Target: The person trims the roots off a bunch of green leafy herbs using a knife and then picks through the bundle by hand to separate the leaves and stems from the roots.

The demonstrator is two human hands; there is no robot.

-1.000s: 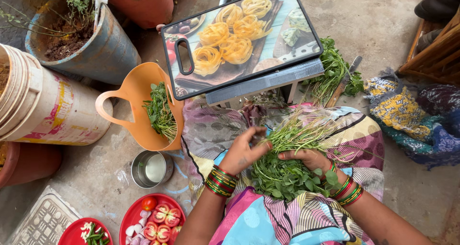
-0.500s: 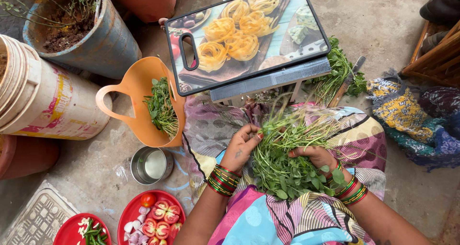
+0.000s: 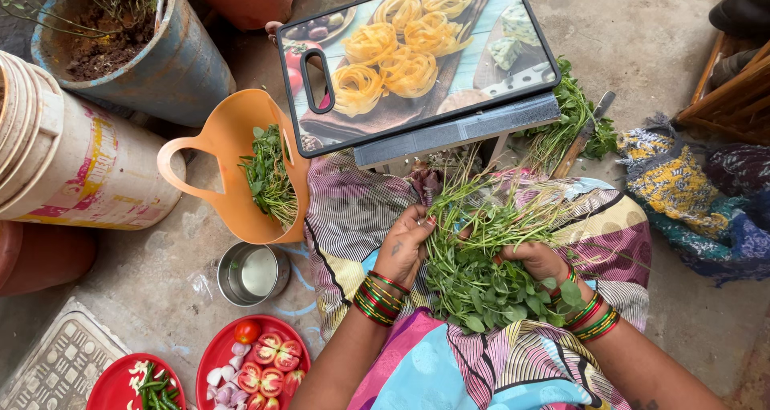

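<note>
She sits on the floor with one bunch of greens [image 3: 481, 258] across her lap. Her right hand [image 3: 539, 262] is closed around the bunch near its leafy end, fingers wrapped over the stems. Her left hand [image 3: 403, 246] sits at the bunch's left side, fingers [image 3: 423, 220] curled in and pinching at the stems. Both wrists carry stacks of red and green bangles.

Just ahead of her knees one cutting board [image 3: 417, 57] lies on a low stand, and a second heap of greens [image 3: 573, 121] lies on the floor beyond its right corner, with one knife [image 3: 581, 137] on it. To her left one orange basket [image 3: 224, 169] holds picked leaves, and one steel cup [image 3: 253, 274] stands just below it. Two red plates lie at the bottom edge: one [image 3: 253, 366] with cut tomatoes and onion, one [image 3: 132, 386] with green chillies. Two pots of soil [image 3: 136, 49] and one white bucket [image 3: 80, 169] stand at the far left.
</note>
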